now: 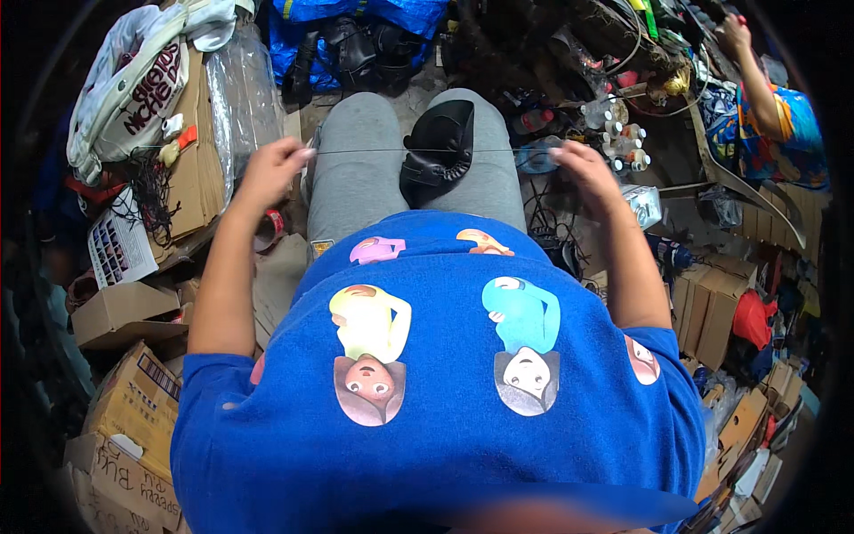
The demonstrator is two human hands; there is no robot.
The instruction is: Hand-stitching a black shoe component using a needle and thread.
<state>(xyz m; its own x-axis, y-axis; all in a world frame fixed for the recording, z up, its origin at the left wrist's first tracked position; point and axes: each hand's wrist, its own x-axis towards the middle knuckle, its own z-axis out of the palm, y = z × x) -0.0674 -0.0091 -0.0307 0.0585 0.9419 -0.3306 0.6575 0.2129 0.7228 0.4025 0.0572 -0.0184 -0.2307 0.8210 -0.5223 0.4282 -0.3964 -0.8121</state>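
Note:
A thin dark thread [360,152] runs straight and level across my lap from one hand to the other. My left hand [279,171] pinches its left end between thumb and fingertips. Over on the other side, my right hand [587,173] has its fingers closed on the right end. Whether a needle is there is too small to make out. Between the hands, on my right thigh, lies a black leather piece [442,142] with a puckered, gathered seam. The thread passes over it or joins it; I cannot tell which.
Several similar black leather pieces [356,49] lie on a blue bag [289,36] ahead. Plastic bottles [614,133] stand right, near another person's arm [763,89]. Cardboard boxes [133,392] and a white printed bag [133,98] are at left. More cardboard [707,303] is stacked right.

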